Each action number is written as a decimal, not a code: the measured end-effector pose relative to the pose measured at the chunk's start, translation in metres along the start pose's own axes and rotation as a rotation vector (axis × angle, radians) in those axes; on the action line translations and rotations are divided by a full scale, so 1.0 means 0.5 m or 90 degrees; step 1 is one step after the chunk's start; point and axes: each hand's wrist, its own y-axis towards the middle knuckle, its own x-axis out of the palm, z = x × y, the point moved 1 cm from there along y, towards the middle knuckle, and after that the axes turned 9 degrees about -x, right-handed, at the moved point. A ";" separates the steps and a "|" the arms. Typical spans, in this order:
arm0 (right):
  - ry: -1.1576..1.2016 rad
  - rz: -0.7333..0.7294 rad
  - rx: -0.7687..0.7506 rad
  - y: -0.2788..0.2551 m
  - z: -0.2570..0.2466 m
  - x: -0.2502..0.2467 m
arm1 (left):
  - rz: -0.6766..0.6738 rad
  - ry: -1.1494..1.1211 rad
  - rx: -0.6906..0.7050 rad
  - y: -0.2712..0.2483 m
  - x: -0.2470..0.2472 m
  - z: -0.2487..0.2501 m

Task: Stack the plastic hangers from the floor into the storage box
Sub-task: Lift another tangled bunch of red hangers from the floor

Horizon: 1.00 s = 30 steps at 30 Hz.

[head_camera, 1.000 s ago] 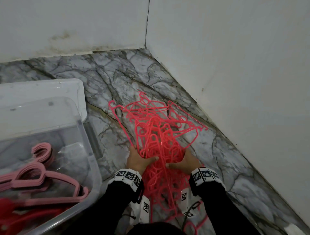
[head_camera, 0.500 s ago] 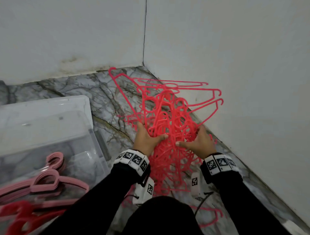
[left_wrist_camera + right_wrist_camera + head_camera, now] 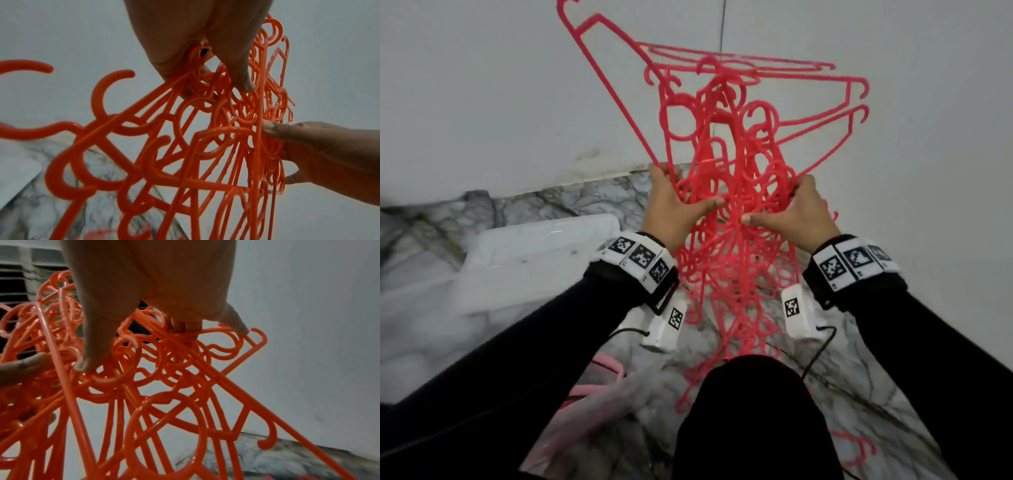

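We hold a tangled bundle of red hangers (image 3: 729, 178) up in the air before the wall corner, clear of the marble floor (image 3: 859, 387). Our left hand (image 3: 674, 205) grips the bundle's left side, fingers curled into the rods and thumb pressed across the front. Our right hand (image 3: 794, 209) clamps the right side the same way, its thumb nearly meeting the left one. The clear storage box (image 3: 541, 253) sits on the floor at lower left, blurred, with pink hangers (image 3: 599, 383) inside.
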 end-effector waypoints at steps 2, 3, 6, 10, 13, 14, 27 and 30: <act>-0.006 0.006 -0.044 0.016 -0.068 -0.002 | 0.023 0.001 0.026 0.007 -0.057 0.050; -0.009 0.008 -0.064 0.023 -0.102 0.000 | 0.033 0.003 0.037 0.008 -0.089 0.073; -0.004 -0.004 -0.117 0.036 -0.199 0.020 | 0.059 0.010 0.050 0.004 -0.187 0.125; 0.009 -0.046 -0.150 0.026 -0.313 0.090 | 0.116 0.045 0.038 -0.028 -0.319 0.147; 0.012 -0.082 -0.168 -0.002 -0.374 0.162 | 0.168 0.065 0.018 -0.063 -0.409 0.126; 0.017 -0.099 -0.173 -0.015 -0.388 0.188 | 0.180 0.067 0.008 -0.076 -0.438 0.113; 0.059 -0.304 -0.023 -0.235 -0.384 0.520 | 0.162 0.098 -0.164 -0.237 -0.665 -0.123; 0.079 -0.345 0.017 -0.252 -0.358 0.555 | 0.141 0.125 -0.176 -0.245 -0.665 -0.167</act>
